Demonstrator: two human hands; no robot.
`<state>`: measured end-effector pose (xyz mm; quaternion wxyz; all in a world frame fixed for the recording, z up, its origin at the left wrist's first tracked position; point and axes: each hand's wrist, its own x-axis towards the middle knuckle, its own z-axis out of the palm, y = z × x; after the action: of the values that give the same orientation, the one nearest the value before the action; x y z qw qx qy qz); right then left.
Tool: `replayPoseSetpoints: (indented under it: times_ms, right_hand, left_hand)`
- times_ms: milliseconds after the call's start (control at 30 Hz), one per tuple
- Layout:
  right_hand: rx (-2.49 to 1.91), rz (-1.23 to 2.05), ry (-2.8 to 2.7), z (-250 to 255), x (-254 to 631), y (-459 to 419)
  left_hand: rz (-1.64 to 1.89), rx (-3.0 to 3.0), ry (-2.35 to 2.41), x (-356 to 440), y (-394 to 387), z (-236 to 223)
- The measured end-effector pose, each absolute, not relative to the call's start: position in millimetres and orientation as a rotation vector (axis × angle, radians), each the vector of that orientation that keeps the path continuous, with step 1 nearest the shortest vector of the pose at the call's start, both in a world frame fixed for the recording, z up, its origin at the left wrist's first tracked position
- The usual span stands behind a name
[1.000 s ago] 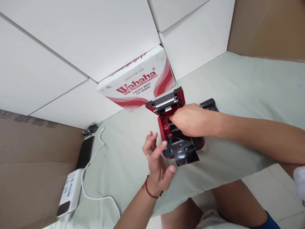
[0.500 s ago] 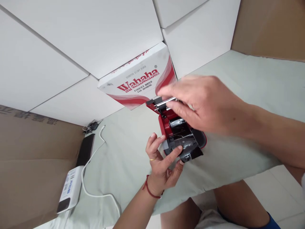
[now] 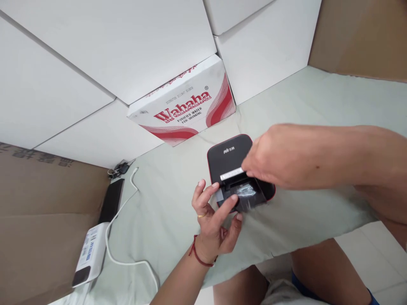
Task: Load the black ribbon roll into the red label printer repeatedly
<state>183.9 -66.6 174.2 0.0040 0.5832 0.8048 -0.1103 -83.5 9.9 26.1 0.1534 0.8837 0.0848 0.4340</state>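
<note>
A small black printer with red sides [image 3: 226, 157] sits on the pale green cloth [image 3: 305, 110], its lid down. A strip of dark shiny film [image 3: 246, 191] sticks out of its front slot. My right hand [image 3: 270, 159] rests on the lid's right front edge, fingers curled down against it. My left hand [image 3: 216, 220] is at the printer's front left corner, fingers spread and touching the casing, a ring on one finger and a red cord at the wrist.
A white box with red Wahaha lettering [image 3: 182, 106] stands behind the printer among plain white boxes. At the left lie a black phone [image 3: 111, 205], keys [image 3: 119, 169], and a white power bank [image 3: 87, 254] with a white cable [image 3: 127, 237]. Brown cardboard flanks both sides.
The printer's lid was up with the red inside showing; my right hand rose from inside to the lid and brought it down. My left hand moved onto the front corner.
</note>
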Motion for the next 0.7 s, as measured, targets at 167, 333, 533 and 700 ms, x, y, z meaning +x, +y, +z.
replayPoseSetpoints:
  times_ms: [167, 333, 533, 700]
  right_hand:
    - [1.854, -0.404, 2.457, 176, 172, -73]
    - [1.806, -0.427, 2.427, 184, 168, -70]
    - [1.729, -0.393, 2.395, 193, 157, -65]
    - [1.760, -0.321, 2.359, 201, 159, -67]
  left_hand:
    - [1.230, 2.170, 0.264, -82, 16, 16]
    - [1.171, 1.794, 0.442, -80, 20, 17]
    - [1.203, 1.622, 0.533, -74, 23, 27]
    - [1.149, 1.597, 0.569, -76, 26, 26]
